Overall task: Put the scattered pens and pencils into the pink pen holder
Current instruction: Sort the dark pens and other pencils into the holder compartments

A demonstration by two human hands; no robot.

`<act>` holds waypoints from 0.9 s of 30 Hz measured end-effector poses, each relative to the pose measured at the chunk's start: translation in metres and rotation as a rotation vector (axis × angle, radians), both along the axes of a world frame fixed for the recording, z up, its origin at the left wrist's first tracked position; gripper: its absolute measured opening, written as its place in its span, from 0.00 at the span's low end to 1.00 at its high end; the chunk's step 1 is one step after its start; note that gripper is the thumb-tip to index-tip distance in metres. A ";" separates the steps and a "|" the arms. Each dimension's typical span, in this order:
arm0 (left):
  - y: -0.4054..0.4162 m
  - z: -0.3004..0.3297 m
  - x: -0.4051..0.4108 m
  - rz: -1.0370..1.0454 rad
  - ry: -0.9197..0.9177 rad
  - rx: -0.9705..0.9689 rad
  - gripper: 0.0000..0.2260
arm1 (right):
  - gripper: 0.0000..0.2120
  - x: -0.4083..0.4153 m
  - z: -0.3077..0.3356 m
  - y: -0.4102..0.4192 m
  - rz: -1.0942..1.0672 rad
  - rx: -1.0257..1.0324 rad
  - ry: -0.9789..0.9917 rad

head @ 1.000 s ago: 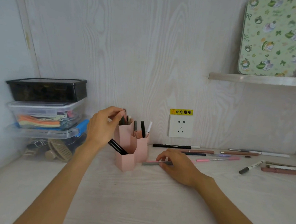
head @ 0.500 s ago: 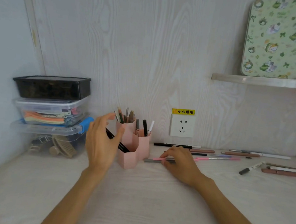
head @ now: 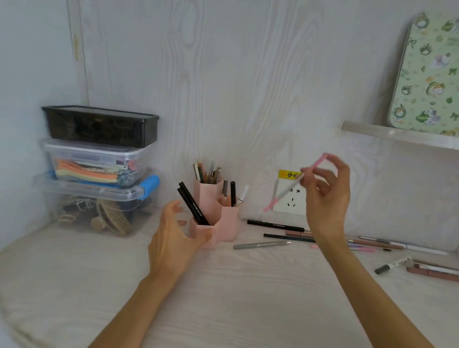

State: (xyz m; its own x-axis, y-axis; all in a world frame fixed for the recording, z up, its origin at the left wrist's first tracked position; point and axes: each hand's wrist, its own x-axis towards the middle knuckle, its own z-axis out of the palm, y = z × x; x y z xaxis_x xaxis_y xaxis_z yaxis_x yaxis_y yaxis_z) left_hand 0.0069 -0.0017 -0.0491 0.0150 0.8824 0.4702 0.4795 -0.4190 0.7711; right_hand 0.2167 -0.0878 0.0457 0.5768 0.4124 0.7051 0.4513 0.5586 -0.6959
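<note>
Slim pink pen (head: 294,188), seemingly grey-barrelled, motion-blurred, tilted in raised right hand (head: 327,197).

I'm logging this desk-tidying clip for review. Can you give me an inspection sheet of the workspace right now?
Surface: pale wood-grain desk, mostly bare in front.
Job's things: pink pen holder upright, partly filled; grey pen beside it; more pens loose at right.
Clutter: stacked storage boxes at left.
Grippers: left hand open by the holder; right hand raised, pinching a pink pen.
Cables: nothing seen.
Surroundings: wall socket, shelf with patterned tin.
</note>
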 end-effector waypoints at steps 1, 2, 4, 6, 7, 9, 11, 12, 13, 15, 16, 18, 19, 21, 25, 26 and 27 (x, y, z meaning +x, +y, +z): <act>0.000 -0.002 0.001 -0.019 0.006 -0.043 0.36 | 0.19 -0.008 0.011 0.004 0.037 0.056 0.004; 0.001 -0.004 0.002 -0.033 0.028 -0.065 0.32 | 0.20 -0.018 0.022 0.010 0.070 0.105 0.008; 0.001 -0.006 0.001 -0.046 0.066 -0.079 0.28 | 0.21 -0.036 0.040 0.027 0.081 0.161 0.001; 0.001 -0.005 0.000 -0.056 0.062 -0.076 0.27 | 0.19 -0.055 0.051 0.047 0.053 0.156 -0.044; 0.001 -0.005 -0.001 -0.061 0.063 -0.071 0.26 | 0.18 -0.064 0.052 0.058 0.047 0.131 -0.078; 0.002 -0.005 -0.001 -0.074 0.062 -0.067 0.25 | 0.17 -0.078 0.049 0.075 0.015 0.041 -0.189; 0.003 -0.006 -0.002 -0.083 0.061 -0.075 0.24 | 0.17 -0.086 0.038 0.088 -0.051 -0.068 -0.353; 0.003 -0.007 -0.003 -0.083 0.058 -0.079 0.24 | 0.16 -0.089 0.032 0.092 -0.078 -0.127 -0.432; 0.004 -0.008 -0.003 -0.083 0.058 -0.078 0.24 | 0.16 -0.090 0.026 0.094 -0.102 -0.188 -0.498; 0.003 -0.008 -0.002 -0.081 0.081 -0.068 0.25 | 0.15 -0.088 0.017 0.096 -0.171 -0.303 -0.617; 0.003 -0.008 -0.002 -0.075 0.095 -0.061 0.25 | 0.13 -0.086 0.012 0.099 -0.215 -0.336 -0.681; 0.001 -0.006 0.000 -0.065 0.103 -0.038 0.26 | 0.12 -0.078 0.004 0.102 -0.272 -0.354 -0.828; 0.000 -0.005 0.000 -0.051 0.092 -0.012 0.27 | 0.15 -0.074 0.001 0.102 -0.275 -0.372 -0.912; -0.003 -0.002 0.001 0.002 0.083 0.062 0.29 | 0.22 -0.066 0.000 0.100 -0.266 -0.443 -1.051; -0.005 0.001 0.003 0.063 0.126 0.228 0.25 | 0.24 -0.039 0.000 0.083 -0.218 -0.556 -1.145; -0.007 0.002 0.004 0.042 0.147 0.269 0.22 | 0.23 -0.029 -0.005 0.075 -0.195 -0.545 -1.072; -0.008 0.003 0.004 0.005 0.177 0.303 0.19 | 0.22 -0.020 -0.011 0.065 -0.175 -0.530 -0.952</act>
State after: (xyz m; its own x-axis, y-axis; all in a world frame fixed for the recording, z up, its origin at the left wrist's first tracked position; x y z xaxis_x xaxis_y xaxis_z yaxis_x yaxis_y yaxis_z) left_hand 0.0104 -0.0102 -0.0464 0.1161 0.7036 0.7011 0.5973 -0.6134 0.5167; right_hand 0.1966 -0.0224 0.0345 -0.0281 0.7593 0.6501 0.9737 0.1680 -0.1542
